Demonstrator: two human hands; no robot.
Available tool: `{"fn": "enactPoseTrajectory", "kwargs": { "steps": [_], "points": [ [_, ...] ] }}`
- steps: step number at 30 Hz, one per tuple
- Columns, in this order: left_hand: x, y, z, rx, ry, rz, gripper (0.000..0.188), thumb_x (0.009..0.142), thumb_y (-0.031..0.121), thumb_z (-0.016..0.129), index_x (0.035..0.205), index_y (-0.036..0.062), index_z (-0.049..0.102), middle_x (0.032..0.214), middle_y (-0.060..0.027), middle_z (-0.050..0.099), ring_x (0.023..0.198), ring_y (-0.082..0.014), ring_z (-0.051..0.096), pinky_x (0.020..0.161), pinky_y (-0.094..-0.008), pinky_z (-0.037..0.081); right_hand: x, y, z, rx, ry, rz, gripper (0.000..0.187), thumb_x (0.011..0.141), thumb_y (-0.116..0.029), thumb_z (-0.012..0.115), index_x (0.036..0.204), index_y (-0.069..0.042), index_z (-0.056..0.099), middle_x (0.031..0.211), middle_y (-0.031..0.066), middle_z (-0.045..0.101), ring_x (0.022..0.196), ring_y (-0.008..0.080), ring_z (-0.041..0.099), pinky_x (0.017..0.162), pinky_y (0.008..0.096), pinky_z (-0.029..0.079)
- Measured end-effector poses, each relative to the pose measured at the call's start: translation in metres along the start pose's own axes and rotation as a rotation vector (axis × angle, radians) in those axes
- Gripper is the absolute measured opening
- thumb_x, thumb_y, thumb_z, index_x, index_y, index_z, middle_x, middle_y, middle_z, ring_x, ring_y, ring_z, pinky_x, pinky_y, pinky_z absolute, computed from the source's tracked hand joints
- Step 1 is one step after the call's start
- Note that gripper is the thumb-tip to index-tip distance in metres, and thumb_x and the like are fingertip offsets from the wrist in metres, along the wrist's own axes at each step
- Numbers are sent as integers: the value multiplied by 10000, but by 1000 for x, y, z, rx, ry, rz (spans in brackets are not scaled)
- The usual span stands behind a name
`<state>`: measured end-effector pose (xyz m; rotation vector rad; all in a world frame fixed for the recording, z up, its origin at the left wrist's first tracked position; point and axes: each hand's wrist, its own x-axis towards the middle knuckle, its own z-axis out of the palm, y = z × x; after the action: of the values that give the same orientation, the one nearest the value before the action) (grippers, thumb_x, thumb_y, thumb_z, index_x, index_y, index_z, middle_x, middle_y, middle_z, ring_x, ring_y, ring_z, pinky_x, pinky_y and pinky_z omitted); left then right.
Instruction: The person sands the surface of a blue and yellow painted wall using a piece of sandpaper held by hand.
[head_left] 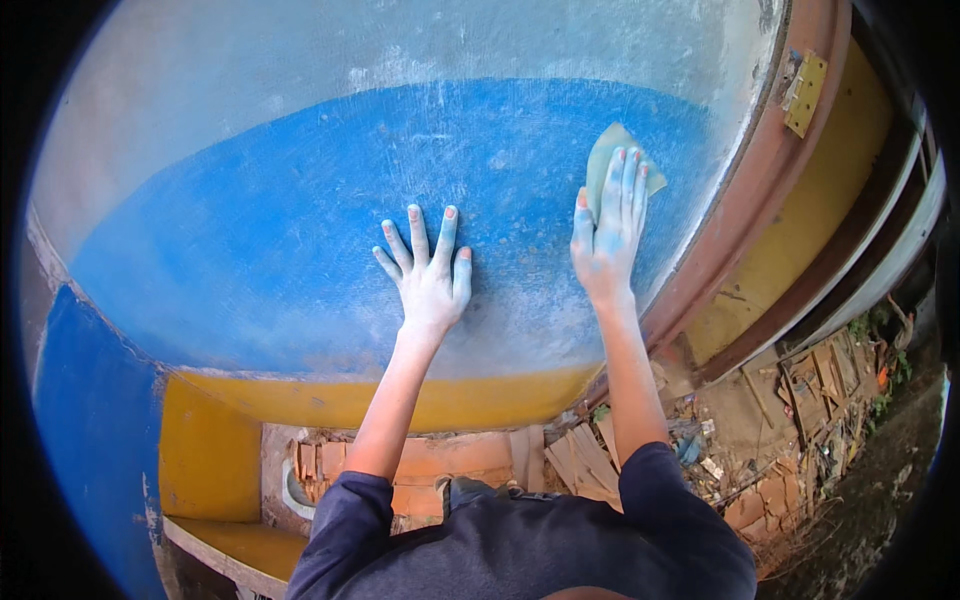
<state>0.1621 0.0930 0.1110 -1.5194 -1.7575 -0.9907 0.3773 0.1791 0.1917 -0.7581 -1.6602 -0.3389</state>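
Note:
My left hand (428, 268) lies flat on the blue painted wall (300, 220) with its fingers spread, holding nothing. Whitish dust coats it. Further right and higher, my right hand (610, 235) presses a pale green sheet of sandpaper (653, 178) against the wall. Its fingers lie straight and close together over the sheet, the thumb apart at the left. Blue and white dust covers this hand too. Pale, powdery scuffs mark the blue paint around both hands, and part of the sheet is hidden under the fingers.
A reddish-brown door frame (745, 230) with a brass hinge (805, 95) borders the wall at right. Below runs a yellow band (440, 402). Planks (583, 462), bricks and rubble (790, 490) litter the ground. At lower left stands a yellow ledge (235, 545).

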Motion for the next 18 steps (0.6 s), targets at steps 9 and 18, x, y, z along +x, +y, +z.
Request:
{"fn": "enactPoseTrajectory", "kwargs": {
  "steps": [9, 18],
  "points": [
    [-7, -19, 3, -82, -15, -63, 633, 1007, 389, 437, 1560, 114, 298, 1648, -209, 63, 1493, -490, -30, 1134, -677, -45, -135, -10, 27, -126, -366, -53, 661, 880, -229, 593, 1515, -167, 416, 1580, 227, 288, 1439, 454, 269, 1152, 595, 223],
    [-2, -117, -39, 30, 67, -22, 610, 1006, 412, 452, 1549, 154, 346, 1656, -177, 72, 1505, -452, -57, 1141, -631, -113, 0, -83, 41, -72, -36, 41, 631, 939, -211, 528, 1535, -100, 352, 1593, 265, 218, 1461, 481, 190, 1172, 588, 170]
  ]
}}
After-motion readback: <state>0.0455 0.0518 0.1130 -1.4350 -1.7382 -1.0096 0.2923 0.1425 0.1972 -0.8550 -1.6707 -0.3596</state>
